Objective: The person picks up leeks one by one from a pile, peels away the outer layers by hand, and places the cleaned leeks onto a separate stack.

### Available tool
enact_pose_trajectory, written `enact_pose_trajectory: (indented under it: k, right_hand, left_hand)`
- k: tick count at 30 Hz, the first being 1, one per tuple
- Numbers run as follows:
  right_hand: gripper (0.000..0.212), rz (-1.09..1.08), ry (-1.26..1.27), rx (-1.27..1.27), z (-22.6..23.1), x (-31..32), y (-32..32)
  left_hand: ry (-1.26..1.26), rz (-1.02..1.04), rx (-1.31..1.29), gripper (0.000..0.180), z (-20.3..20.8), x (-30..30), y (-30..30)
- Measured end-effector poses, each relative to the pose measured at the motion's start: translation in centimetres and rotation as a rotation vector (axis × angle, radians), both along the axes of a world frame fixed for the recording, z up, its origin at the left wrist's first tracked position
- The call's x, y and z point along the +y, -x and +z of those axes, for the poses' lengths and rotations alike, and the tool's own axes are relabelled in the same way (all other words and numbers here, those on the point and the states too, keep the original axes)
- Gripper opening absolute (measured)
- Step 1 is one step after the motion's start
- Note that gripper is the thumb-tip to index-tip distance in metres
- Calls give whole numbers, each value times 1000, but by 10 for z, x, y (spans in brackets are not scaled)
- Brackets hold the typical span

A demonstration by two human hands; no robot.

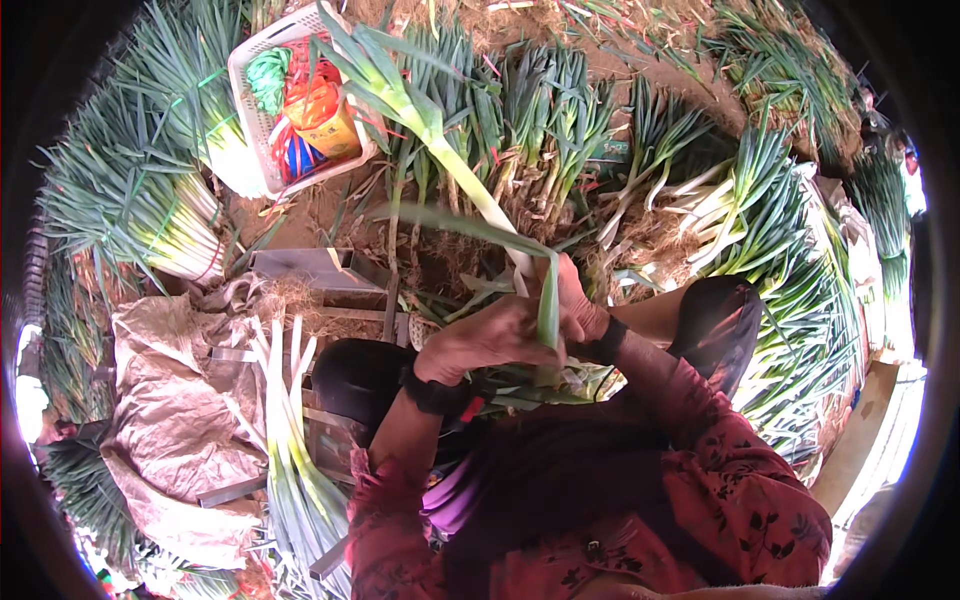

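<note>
A long green onion (468, 182) slants away from my hands, its green leaves at the far upper left and its white end at my fingers. My left hand (495, 335) is closed around that white end. Close beside it, my right hand (578, 300) is closed on a loose green leaf (549, 310) that bends over the fingers and hangs down between both hands. Part of this leaf is smeared by motion. The fingertips and the root end of the onion are hidden.
A white plastic basket (250, 95) with coloured ties stands at the far left. Tied green onion bundles (175, 225) lie left of me; a loose heap (800, 330) is on the right. Several trimmed onions (290, 440) lie near a brown sack (180, 390) and a metal frame (310, 268).
</note>
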State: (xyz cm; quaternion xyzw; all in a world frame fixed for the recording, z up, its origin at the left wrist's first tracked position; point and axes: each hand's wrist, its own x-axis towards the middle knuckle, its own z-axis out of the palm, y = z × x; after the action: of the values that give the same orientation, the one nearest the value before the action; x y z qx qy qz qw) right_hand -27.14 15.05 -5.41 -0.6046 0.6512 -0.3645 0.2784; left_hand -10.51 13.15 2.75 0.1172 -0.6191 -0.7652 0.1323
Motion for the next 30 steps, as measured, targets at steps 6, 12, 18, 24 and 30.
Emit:
enact_pose_trajectory:
  k: [6, 12, 18, 24, 30]
  right_hand:
    - [25, 122, 89, -154, 19, 25, -3]
    - [20, 381, -147, -604, 26, 47, 7]
    - [23, 224, 58, -149, 26, 51, 0]
    - [31, 303, 234, 292, 35, 53, -6]
    - [33, 477, -108, -580, 35, 63, -11]
  left_hand:
    - [448, 1279, -193, 43, -29, -71, -24]
    - [-161, 700, 198, 40, -7, -81, -8]
    - [-378, 837, 502, 27, -6, -63, 26]
    - [-320, 894, 541, 18, 6, -55, 35]
    - [-279, 904, 674, 32, 18, -42, 45]
